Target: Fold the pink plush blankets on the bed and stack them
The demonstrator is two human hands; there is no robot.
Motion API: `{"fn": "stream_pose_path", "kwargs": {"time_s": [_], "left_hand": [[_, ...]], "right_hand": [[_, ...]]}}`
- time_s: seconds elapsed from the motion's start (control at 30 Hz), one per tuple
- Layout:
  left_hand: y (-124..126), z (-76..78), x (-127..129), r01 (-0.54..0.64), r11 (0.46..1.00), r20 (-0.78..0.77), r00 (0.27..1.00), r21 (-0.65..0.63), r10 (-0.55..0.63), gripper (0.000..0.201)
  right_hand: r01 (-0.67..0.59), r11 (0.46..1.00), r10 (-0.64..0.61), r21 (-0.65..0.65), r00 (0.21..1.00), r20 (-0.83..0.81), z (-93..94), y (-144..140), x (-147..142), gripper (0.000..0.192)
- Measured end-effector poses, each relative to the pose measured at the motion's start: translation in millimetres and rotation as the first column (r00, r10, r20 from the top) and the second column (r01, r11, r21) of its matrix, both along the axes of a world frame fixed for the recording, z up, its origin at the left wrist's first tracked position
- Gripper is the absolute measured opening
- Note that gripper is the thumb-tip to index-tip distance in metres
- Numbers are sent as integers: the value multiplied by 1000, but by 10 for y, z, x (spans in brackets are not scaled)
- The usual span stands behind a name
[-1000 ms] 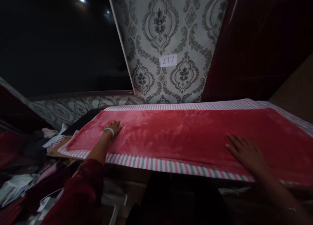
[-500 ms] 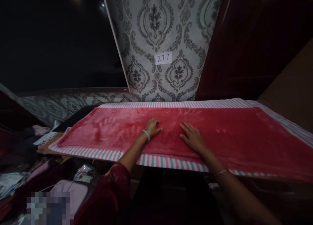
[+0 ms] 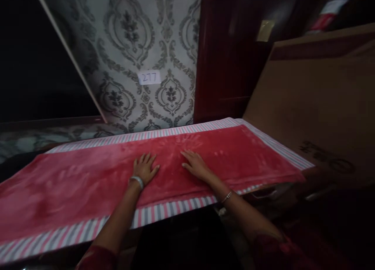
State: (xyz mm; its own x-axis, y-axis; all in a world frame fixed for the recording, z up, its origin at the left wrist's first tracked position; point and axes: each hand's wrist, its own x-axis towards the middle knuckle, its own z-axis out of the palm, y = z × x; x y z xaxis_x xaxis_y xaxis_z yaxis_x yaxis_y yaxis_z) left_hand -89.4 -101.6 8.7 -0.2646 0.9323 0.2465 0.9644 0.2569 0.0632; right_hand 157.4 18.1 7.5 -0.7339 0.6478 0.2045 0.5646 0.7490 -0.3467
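A long red plush blanket [image 3: 96,176] lies spread over a striped pink, grey and white cloth [image 3: 164,213] on a table. My left hand [image 3: 144,170] rests flat on the blanket, fingers spread, with a pale bracelet at the wrist. To its right, my right hand [image 3: 195,165] also lies on the plush with its fingers stretched out; a thin bangle circles that wrist. Neither hand grips the fabric. Pale brushed marks and handprints show in the pile around both hands.
Behind the table stands a patterned wall with a paper label [image 3: 149,77] reading 277. A large dark screen [image 3: 38,67] is at the left. Dark red cabinet panels [image 3: 225,59] and a big cardboard box [image 3: 316,102] stand at the right.
The view has turned right, bringing the cardboard box more into sight. My left hand's fingers have spread flatter on the blanket. The right hand still lies on it.
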Motion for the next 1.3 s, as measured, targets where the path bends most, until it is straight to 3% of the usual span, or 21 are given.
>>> {"fn": "stream_pose_path", "kwargs": {"time_s": [0.13,0.2,0.27,0.4,0.5,0.77,0.87,0.97,1.17,1.23,1.3], "left_hand": [[58,3,5,-25,993,-73,997,-112,16,61],[64,15,12,-38,992,-81,996,-124,28,62],[65,29,18,-45,991,-82,996,-129,35,61],[68,54,23,-48,988,-87,996,-148,35,61],[66,72,23,-49,987,-84,996,-152,36,61],[74,53,-10,-86,996,-59,995,-34,84,62],[101,41,-34,-91,993,-88,993,-77,84,63],[130,29,-67,-93,990,-126,989,-111,79,64],[164,-58,-177,-72,993,-147,987,-96,58,65],[170,-108,-222,-73,993,-150,987,-90,59,65],[176,-160,-266,-74,994,-163,985,-77,61,66]], "right_hand": [[252,961,-253,116,967,-5,217,432,346,57],[415,902,-424,118,904,57,230,633,561,59],[504,856,-516,110,845,141,151,773,748,60],[492,864,-502,105,837,216,-97,858,942,59],[486,869,-495,96,849,183,-170,847,958,59],[478,878,-475,-7,874,104,-33,889,948,55],[529,848,-528,-6,847,58,127,1039,1088,50],[673,739,-673,1,739,-7,304,1262,1401,51],[913,392,-918,-111,396,20,381,1656,2198,53],[936,314,-943,-160,326,58,335,1760,2371,53],[942,273,-952,-193,294,91,285,1867,2470,52]]}}
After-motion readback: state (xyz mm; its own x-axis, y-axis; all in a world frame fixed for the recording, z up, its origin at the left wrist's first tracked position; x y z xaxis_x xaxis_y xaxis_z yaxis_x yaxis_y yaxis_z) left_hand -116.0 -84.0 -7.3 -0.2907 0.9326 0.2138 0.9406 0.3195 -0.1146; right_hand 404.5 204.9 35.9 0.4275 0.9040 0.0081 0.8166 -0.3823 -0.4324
